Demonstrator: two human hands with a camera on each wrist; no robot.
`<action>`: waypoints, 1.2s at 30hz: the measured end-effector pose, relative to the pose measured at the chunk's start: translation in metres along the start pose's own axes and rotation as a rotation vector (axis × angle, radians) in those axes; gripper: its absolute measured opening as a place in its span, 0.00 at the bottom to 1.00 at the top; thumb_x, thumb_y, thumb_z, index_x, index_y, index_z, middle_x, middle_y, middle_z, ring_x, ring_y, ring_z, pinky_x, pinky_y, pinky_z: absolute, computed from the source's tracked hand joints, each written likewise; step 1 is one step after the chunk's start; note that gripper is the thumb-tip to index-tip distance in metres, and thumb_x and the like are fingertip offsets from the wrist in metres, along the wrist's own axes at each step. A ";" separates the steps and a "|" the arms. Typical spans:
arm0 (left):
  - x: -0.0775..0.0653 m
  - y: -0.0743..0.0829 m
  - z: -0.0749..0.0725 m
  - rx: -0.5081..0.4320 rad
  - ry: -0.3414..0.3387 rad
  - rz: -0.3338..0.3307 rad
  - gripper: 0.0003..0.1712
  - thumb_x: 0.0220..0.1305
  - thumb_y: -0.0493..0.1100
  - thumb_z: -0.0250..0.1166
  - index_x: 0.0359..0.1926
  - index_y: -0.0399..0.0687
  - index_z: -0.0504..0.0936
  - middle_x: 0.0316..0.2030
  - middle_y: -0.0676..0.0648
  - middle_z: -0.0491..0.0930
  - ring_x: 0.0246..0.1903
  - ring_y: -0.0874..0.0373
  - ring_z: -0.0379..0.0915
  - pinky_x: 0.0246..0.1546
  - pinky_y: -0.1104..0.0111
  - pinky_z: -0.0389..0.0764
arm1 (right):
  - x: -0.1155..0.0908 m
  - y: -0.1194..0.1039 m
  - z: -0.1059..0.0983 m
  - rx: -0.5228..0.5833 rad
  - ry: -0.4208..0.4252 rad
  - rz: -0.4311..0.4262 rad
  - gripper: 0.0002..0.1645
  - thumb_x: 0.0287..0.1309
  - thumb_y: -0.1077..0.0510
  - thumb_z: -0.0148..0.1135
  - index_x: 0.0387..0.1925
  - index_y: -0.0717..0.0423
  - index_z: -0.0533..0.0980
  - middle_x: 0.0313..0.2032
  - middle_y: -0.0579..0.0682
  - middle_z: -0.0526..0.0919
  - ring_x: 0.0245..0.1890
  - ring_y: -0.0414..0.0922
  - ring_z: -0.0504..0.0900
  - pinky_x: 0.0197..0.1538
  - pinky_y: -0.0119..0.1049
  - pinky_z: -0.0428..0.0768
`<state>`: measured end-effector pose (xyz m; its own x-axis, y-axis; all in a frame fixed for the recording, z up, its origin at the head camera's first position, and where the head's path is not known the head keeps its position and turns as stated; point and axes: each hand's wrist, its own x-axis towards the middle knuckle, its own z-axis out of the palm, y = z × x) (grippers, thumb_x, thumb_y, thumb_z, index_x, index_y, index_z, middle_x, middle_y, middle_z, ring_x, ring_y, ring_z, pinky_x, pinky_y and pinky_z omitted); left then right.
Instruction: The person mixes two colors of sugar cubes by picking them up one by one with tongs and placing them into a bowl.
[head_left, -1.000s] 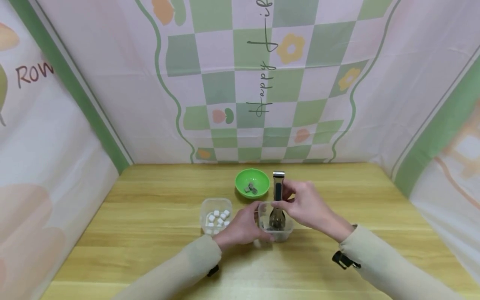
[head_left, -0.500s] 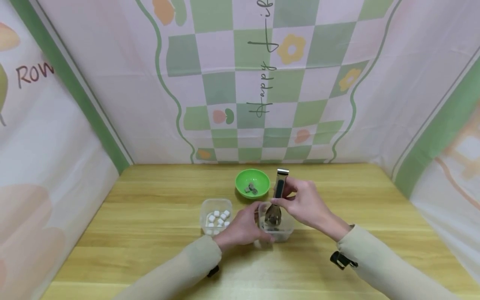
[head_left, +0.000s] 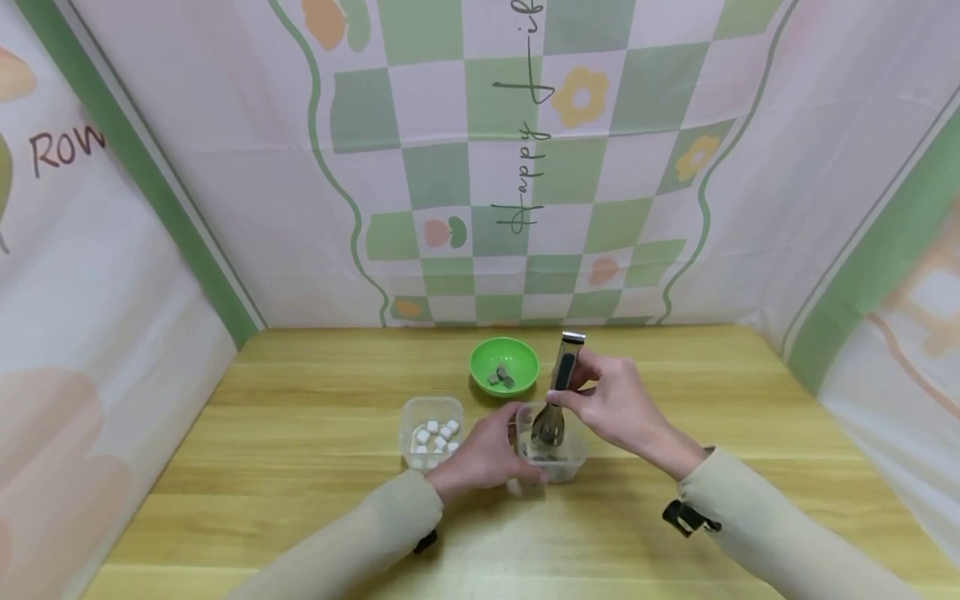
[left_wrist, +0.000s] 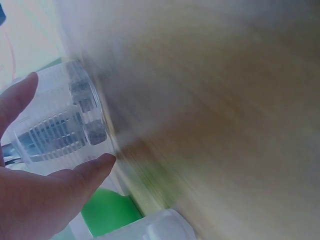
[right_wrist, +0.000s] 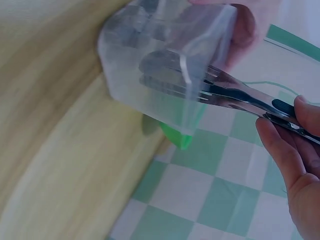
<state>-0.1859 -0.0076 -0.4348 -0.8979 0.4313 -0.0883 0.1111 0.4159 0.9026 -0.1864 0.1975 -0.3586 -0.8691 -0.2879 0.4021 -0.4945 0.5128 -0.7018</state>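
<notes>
My right hand (head_left: pixel 615 408) pinches a pair of metal tongs (head_left: pixel 565 371) by its dark-padded handle. The tongs' head dips inside a clear plastic container (head_left: pixel 576 462), and something dark shows between the ends. Whether they grip a piece I cannot tell. Dark grey cubes (left_wrist: pixel 95 132) lie on that container's floor in the left wrist view. My left hand (head_left: pixel 487 450) holds the container from its left side, fingers and thumb spread around it. Behind it stands a green bowl (head_left: pixel 525 354) with several grey cubes (head_left: pixel 501 377) in it.
Left of my left hand stands a second clear container (head_left: pixel 408 417) holding several white cubes (head_left: pixel 423 436). All of it rests on a wooden table (head_left: pixel 300 417). Printed cloth (head_left: pixel 435 175) hangs behind the table and along both sides.
The tongs have tilted, with their top moving right and slightly up, and their head has risen a little inside the container. My left hand and the containers have stayed put.
</notes>
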 end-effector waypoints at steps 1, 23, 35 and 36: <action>0.000 0.000 0.000 -0.005 -0.001 -0.001 0.55 0.42 0.39 0.89 0.72 0.46 0.72 0.61 0.48 0.81 0.61 0.51 0.77 0.66 0.55 0.78 | 0.001 -0.002 -0.002 0.006 0.007 -0.004 0.13 0.53 0.71 0.79 0.35 0.59 0.81 0.27 0.45 0.86 0.30 0.44 0.87 0.35 0.32 0.90; -0.001 -0.003 0.003 -0.063 -0.002 0.021 0.59 0.42 0.40 0.89 0.75 0.41 0.68 0.66 0.42 0.78 0.65 0.45 0.74 0.70 0.53 0.74 | 0.051 -0.019 -0.022 -0.051 0.198 -0.117 0.11 0.56 0.66 0.80 0.32 0.58 0.82 0.25 0.47 0.87 0.26 0.45 0.87 0.34 0.26 0.87; 0.001 -0.007 0.005 -0.223 -0.048 0.097 0.57 0.42 0.30 0.86 0.74 0.43 0.69 0.64 0.41 0.78 0.64 0.45 0.75 0.70 0.55 0.74 | 0.082 0.003 0.001 -0.040 0.183 -0.036 0.11 0.56 0.66 0.79 0.35 0.61 0.81 0.28 0.52 0.87 0.28 0.47 0.85 0.31 0.28 0.84; 0.001 -0.007 0.005 -0.225 -0.052 0.099 0.57 0.42 0.30 0.86 0.74 0.42 0.68 0.64 0.41 0.78 0.64 0.45 0.75 0.70 0.55 0.74 | 0.083 0.005 0.002 -0.038 0.186 -0.033 0.11 0.55 0.67 0.79 0.35 0.61 0.81 0.27 0.52 0.87 0.28 0.47 0.85 0.31 0.29 0.84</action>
<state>-0.1856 -0.0056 -0.4432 -0.8637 0.5038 -0.0112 0.0941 0.1832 0.9786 -0.2608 0.1742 -0.3298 -0.8349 -0.1523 0.5289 -0.5192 0.5368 -0.6651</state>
